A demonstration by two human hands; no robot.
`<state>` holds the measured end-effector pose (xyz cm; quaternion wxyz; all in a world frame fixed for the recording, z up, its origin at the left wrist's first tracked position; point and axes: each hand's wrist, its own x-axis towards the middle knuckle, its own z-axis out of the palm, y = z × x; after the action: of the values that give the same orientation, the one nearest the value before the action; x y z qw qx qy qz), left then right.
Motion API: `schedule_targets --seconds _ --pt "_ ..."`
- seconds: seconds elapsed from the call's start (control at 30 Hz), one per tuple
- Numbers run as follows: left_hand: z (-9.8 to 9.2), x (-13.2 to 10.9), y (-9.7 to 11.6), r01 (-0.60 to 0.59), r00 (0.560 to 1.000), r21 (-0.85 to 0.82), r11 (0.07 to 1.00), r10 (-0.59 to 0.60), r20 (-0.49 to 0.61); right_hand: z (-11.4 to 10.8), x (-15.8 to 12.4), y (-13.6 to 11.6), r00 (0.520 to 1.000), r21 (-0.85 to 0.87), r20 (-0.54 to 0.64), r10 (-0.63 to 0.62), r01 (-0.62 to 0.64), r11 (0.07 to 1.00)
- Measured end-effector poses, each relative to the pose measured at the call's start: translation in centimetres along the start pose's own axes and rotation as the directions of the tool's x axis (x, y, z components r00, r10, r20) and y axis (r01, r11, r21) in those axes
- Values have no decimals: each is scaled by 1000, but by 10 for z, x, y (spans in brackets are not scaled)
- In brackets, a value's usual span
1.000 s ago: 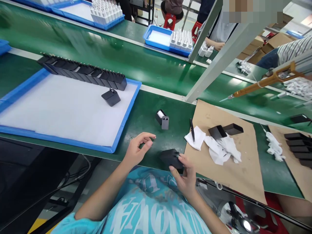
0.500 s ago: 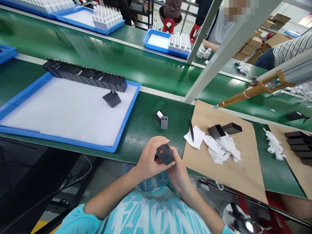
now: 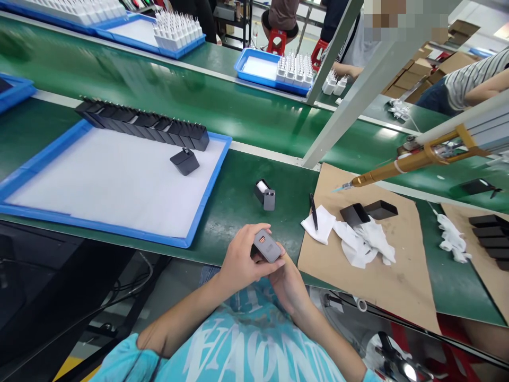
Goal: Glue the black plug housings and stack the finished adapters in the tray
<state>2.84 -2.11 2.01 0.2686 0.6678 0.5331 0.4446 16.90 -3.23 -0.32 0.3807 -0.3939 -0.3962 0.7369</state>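
Both hands hold one small black charger block [image 3: 266,246] just above the near edge of the green bench; its grey port face with an orange slot points up at me. My left hand [image 3: 240,262] wraps it from the left, fingers closed over the top. Cupping it from below and the right is my right hand [image 3: 287,284]. Farther out on the bench lies another charger part [image 3: 265,194] with a white end. A black pen [image 3: 313,211] rests on a white cloth [image 3: 320,225].
A blue tray [image 3: 207,185] with a white liner holds a row of black chargers [image 3: 145,124] and a loose one [image 3: 184,161]. Brown cardboard [image 3: 377,286] carries two black shells [image 3: 368,213] and crumpled wipes [image 3: 368,241]. A brass-coloured tool [image 3: 405,162] hangs at right. Other people work beyond the conveyor.
My right hand lifted the black block off the bench edge and my left hand closed onto it. The block has since turned, so its grey port face shows.
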Motion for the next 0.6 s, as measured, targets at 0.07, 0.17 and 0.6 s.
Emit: schedule_targets --seconds 0.07,0.17,0.6 --pt "-4 1 0 -45 999 29 999 45 8 -1 0 -4 999 32 -49 16 -14 999" --pt "-11 1 -6 -74 997 131 989 72 22 -5 1 -5 983 -23 -155 -96 93 995" --pt "-23 -2 -27 -48 972 215 975 -4 237 -5 1 2 671 -815 200 -714 519 259"
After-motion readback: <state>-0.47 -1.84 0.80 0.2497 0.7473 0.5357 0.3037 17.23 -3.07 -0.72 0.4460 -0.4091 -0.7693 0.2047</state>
